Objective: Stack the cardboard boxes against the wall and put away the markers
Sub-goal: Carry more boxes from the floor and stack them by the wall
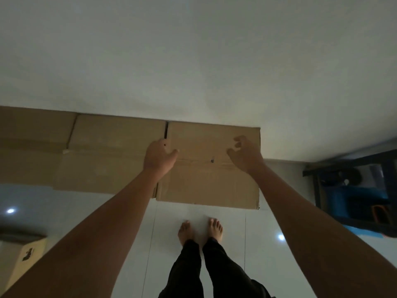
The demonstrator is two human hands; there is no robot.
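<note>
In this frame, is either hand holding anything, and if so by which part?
Nothing is clearly held. The left hand rests on top of the right-hand cardboard box near its left edge; the right hand hovers with curled fingers over its right end.

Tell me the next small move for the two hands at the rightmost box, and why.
Probably draw both hands back. The rightmost box already sits against the wall, flush beside its neighbour. The left hand rests at the seam; the right hand hovers with fingers loosely curled, holding nothing.
</note>
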